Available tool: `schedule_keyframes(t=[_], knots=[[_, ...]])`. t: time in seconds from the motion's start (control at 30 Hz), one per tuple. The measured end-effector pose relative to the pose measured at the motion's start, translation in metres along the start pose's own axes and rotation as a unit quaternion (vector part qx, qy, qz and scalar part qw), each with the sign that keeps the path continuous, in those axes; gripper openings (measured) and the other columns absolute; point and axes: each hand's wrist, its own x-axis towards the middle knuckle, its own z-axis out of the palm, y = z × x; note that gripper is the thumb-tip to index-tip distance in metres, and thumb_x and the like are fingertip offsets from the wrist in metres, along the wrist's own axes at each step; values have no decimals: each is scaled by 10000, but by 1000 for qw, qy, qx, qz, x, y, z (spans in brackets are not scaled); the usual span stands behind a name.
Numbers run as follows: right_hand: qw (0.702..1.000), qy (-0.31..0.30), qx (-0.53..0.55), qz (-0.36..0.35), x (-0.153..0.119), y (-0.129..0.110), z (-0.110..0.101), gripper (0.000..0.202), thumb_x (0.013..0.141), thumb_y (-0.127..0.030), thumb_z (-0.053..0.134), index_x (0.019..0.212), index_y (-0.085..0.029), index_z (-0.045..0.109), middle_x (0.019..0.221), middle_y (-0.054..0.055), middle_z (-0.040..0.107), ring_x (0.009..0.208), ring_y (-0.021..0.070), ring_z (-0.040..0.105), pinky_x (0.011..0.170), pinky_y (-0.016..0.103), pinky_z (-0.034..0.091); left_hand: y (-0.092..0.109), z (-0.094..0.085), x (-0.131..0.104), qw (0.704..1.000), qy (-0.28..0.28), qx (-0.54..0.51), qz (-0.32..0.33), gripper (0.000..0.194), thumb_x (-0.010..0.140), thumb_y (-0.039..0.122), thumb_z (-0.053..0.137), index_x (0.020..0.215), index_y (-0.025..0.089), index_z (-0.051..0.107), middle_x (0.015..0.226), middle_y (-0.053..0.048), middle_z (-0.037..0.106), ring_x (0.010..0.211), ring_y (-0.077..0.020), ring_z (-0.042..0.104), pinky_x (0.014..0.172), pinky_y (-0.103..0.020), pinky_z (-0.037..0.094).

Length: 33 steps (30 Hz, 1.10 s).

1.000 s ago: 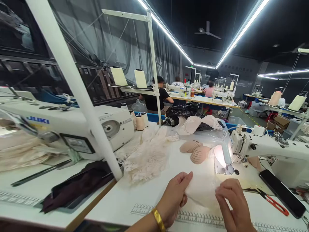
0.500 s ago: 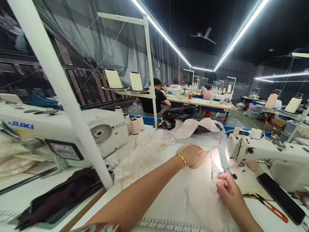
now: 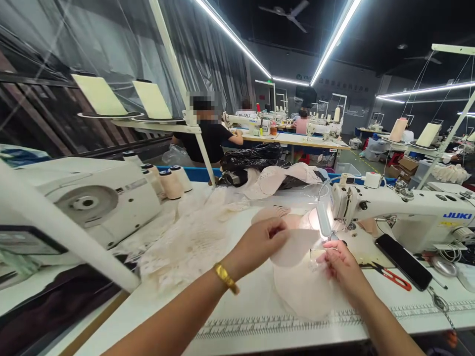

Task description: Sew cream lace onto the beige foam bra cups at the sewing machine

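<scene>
A pale pink, rounded fabric piece (image 3: 297,247) is held up between my two hands in front of the sewing machine. My left hand (image 3: 261,244) is closed in a pinch on its upper left edge. My right hand (image 3: 343,267) has its fingers pinched together at the right edge, just below the lit needle area. Beneath lies another pale rounded piece (image 3: 302,291), flat on the white table. The white sewing machine (image 3: 401,207) stands to the right, its small lamp (image 3: 323,220) shining by the needle, which I cannot make out.
Red-handled snips (image 3: 395,278) and a black phone (image 3: 403,259) lie right of my right hand. Lace fabric (image 3: 193,237) is heaped on the left. Pale bra cups (image 3: 272,180) rest on black plastic behind. A thread stand pole (image 3: 74,222) crosses the left. A person (image 3: 204,138) sits ahead.
The view has turned to the right. My left hand has drawn back from the machine, now pinching the raised fabric piece. My right hand stays near the needle area.
</scene>
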Motion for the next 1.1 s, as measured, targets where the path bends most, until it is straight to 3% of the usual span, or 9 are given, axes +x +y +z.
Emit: schedule_keyframes(t=[0.1, 0.23, 0.37, 0.43, 0.57, 0.7, 0.83, 1.0, 1.1], knots=[[1000, -12, 13, 2, -4, -5, -1, 569, 881, -742, 628, 1114, -225, 572, 880, 10, 664, 651, 138, 544, 659, 289, 434, 2, 15, -29, 993, -63, -88, -38, 241, 818, 422, 539, 719, 202, 552, 647, 39, 497, 613, -151, 467, 529, -253, 337], [996, -53, -65, -44, -13, -12, -1, 472, 890, -575, 730, 1162, -240, 539, 839, -26, 621, 703, 143, 566, 721, 297, 459, 0, 37, -40, 997, -68, -11, -31, 183, 824, 351, 512, 718, 205, 543, 663, 20, 545, 651, -179, 505, 593, -290, 373], [970, -103, -181, -122, -29, -23, 3, 305, 967, -331, 655, 1239, -271, 532, 870, -22, 618, 804, 159, 591, 763, 300, 483, 5, 43, -28, 991, -79, 22, 109, 264, 806, 377, 618, 999, 198, 598, 1088, -88, 678, 1039, -282, 613, 928, -424, 471], [943, -128, -250, -178, -36, -29, 2, 294, 981, -259, 614, 1265, -291, 547, 880, -21, 629, 814, 157, 602, 787, 304, 498, 10, 40, -17, 970, -157, -14, 187, 412, 764, 423, 708, 1094, 212, 581, 1225, -94, 641, 1173, -297, 574, 1022, -430, 445], [875, -76, -350, -327, -37, -42, -4, 306, 997, -208, 590, 1282, -312, 552, 903, -19, 661, 771, 143, 605, 736, 270, 518, 12, 30, 0, 929, -333, -11, 161, 229, 744, 338, 696, 884, 214, 564, 840, 21, 618, 773, -189, 603, 657, -263, 454], [805, 46, -388, -446, -24, -48, -2, 280, 1009, -167, 567, 1267, -274, 549, 905, 1, 678, 757, 150, 603, 716, 272, 524, 6, 21, 7, 963, -160, 108, 191, 119, 761, 161, 579, 752, 207, 469, 693, 41, 553, 629, -150, 525, 550, -254, 321], [763, 65, -411, -495, -4, -34, 5, 303, 1012, -126, 537, 1291, -245, 523, 947, 24, 699, 726, 152, 592, 724, 291, 520, -10, 20, 6, 903, 34, 274, 329, 164, 867, 62, 491, 788, 205, 501, 689, 1, 601, 639, -185, 546, 606, -305, 345], [715, -66, -534, -447, 18, -8, -15, 250, 1043, -172, 428, 993, -236, 664, 802, 17, 674, 706, 174, 580, 630, 282, 431, -22, 42, -2, 859, -92, 328, 382, 199, 876, 276, 741, 818, 204, 565, 803, -17, 678, 750, -227, 626, 682, -348, 434], [726, -111, -550, -398, 25, -6, -34, 284, 1039, -250, 491, 822, -248, 674, 732, -9, 644, 672, 159, 561, 612, 264, 410, -17, 62, 4, 853, -120, 307, 404, 139, 879, 165, 713, 862, 201, 580, 900, -18, 690, 815, -217, 628, 722, -350, 455]])
